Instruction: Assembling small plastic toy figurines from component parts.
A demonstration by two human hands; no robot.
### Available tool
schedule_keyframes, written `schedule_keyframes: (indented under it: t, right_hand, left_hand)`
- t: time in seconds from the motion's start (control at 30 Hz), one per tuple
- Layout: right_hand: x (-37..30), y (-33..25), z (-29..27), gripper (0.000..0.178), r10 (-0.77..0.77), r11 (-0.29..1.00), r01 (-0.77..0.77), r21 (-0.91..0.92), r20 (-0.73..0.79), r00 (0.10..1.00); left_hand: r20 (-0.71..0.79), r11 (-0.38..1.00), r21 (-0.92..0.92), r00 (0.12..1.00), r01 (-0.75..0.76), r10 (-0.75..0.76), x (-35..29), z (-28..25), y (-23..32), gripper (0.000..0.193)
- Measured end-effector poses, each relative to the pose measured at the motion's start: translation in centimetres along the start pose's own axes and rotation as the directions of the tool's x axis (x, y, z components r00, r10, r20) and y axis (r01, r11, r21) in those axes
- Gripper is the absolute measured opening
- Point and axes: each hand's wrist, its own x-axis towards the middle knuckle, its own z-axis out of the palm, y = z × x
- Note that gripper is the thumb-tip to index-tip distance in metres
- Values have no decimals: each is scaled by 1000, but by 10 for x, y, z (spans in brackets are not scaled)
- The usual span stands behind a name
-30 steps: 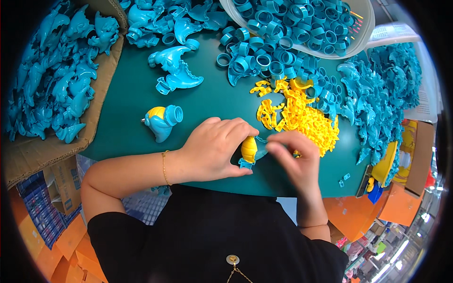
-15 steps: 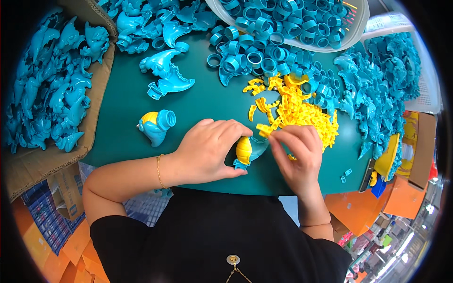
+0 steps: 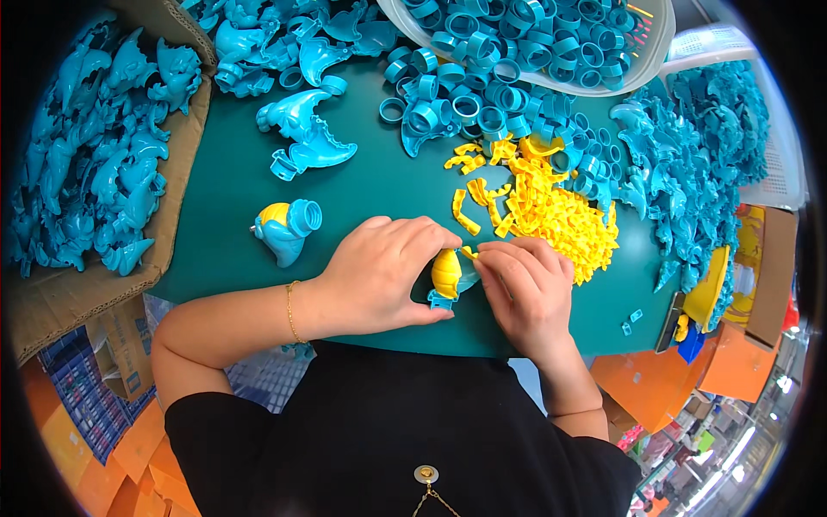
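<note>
Near the table's front edge, my left hand is closed around a teal and yellow plastic toy part, its ribbed yellow belly facing up. My right hand pinches a small yellow plastic piece against the upper right side of that toy part. Fingers partly hide both the teal shell and the yellow piece. A heap of small yellow pieces lies just beyond my right hand. To the left stands a similar teal toy body with a yellow belly and a round threaded neck.
A cardboard box of teal shells is at left. Two teal shell halves lie behind my left hand. Teal rings spill below a clear tub. More teal parts pile up at right, near a yellow tray.
My right hand has moved left and slightly down from the yellow heap, bringing the small yellow piece to the toy part. My left hand keeps its hold in nearly the same place.
</note>
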Motion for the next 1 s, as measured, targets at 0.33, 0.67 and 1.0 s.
schedule_keyframes:
  t: [0.33,0.67,1.0]
  right_hand:
    - [-7,7,-2,29,-76,996,81,-43,106,991]
    - [55,57,-20,21,-7,997,5,80,33,999]
    - [76,58,-2,10,19,951,28,-309,148,989]
  left_hand:
    - [-17,1000,17,1000,1,-1,1,1,1,76]
    - [2,1000,10,1000,-26,26,0,0,1,75]
    - [77,998,-57,997,-9,14,-1,-6,0,75]
